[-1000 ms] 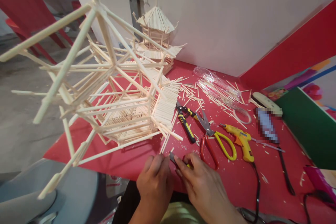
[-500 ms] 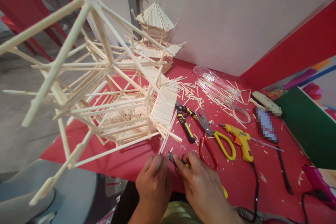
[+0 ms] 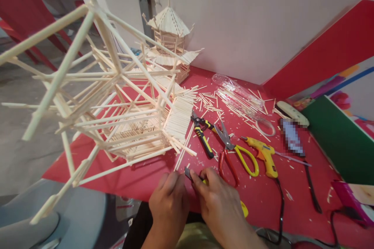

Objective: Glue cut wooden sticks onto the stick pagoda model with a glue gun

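Observation:
My right hand (image 3: 217, 194) is closed around a utility knife (image 3: 187, 172), whose grey metal tip points up and left. Yellow parts of its handle show between the fingers and below the palm. Right beside it, my left hand (image 3: 169, 194) is curled shut; whatever its fingers hold is hidden. Both hands are low over the table's front edge. Ahead and to the left stands a pagoda-like frame (image 3: 118, 78) of pale wooden sticks, with a stick-covered roof panel (image 3: 179, 118) on its right side. A few thin sticks (image 3: 185, 149) lie just beyond the hands.
On the red table (image 3: 257, 206) lie black-yellow pliers (image 3: 204, 136), red-yellow snips (image 3: 229, 146) and a yellow glue gun (image 3: 264, 153) with a cord. Behind are loose sticks (image 3: 208, 101), a plastic bag of sticks (image 3: 238, 93) and a finished stick tower (image 3: 169, 23).
The whole view has shifted slightly, with the table things a little further left. Both hands keep nearly the same pose, and the knife stays in the right hand.

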### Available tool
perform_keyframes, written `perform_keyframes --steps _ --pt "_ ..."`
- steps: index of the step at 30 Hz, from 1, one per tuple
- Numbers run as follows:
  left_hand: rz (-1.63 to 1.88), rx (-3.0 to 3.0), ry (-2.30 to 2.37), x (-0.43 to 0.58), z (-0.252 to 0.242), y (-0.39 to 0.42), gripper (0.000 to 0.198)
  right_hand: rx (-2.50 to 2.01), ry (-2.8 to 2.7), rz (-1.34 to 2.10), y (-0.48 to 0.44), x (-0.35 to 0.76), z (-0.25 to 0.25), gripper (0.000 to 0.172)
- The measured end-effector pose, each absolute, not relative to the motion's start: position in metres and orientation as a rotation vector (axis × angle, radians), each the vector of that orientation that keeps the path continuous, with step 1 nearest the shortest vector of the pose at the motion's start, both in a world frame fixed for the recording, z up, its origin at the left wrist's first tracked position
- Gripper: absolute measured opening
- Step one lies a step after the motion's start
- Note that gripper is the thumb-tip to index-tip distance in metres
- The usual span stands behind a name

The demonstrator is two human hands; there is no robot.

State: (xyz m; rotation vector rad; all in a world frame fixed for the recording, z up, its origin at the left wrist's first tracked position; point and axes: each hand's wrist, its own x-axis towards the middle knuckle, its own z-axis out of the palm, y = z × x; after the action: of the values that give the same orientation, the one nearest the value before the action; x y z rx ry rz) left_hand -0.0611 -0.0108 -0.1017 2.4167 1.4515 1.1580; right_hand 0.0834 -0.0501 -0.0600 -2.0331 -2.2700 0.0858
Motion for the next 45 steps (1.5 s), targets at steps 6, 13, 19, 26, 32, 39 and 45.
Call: perform_keyframes --steps 6,13,19,26,32,39,45 --pt "1.096 2.415 1.477 -0.059 -0.101 -0.011 0.022 -2.068 -2.258 0.164 -0.048 0.086 -0.059 0.058" --pt "1.105 2.411 1.491 -0.059 -0.101 -0.011 0.023 -1.989 -2.229 0.413 -0.044 0.094 -0.053 0.05" --pt "1.087 2.426 1.491 -0.06 -0.103 -0.012 0.022 -1.986 -2.227 0.46 -0.047 0.093 -0.051 0.05" --pt "1.074 2.425 1.485 -0.061 -0.103 -0.012 0.022 -1.983 -2.21 0.413 -0.048 0.094 -0.054 0.05" --pt "1.131 2.428 1.475 -0.061 -0.104 -0.011 0.021 -1.961 -2.225 0.416 -0.047 0.096 -0.052 0.052" --pt "1.156 2.446 1.437 -0.064 -0.108 -0.013 0.022 -1.941 -2.281 0.37 -0.052 0.096 -0.058 0.055" --pt "1.173 2.436 1.434 -0.064 -0.108 -0.012 0.022 -1.959 -2.294 0.303 -0.052 0.094 -0.056 0.056"
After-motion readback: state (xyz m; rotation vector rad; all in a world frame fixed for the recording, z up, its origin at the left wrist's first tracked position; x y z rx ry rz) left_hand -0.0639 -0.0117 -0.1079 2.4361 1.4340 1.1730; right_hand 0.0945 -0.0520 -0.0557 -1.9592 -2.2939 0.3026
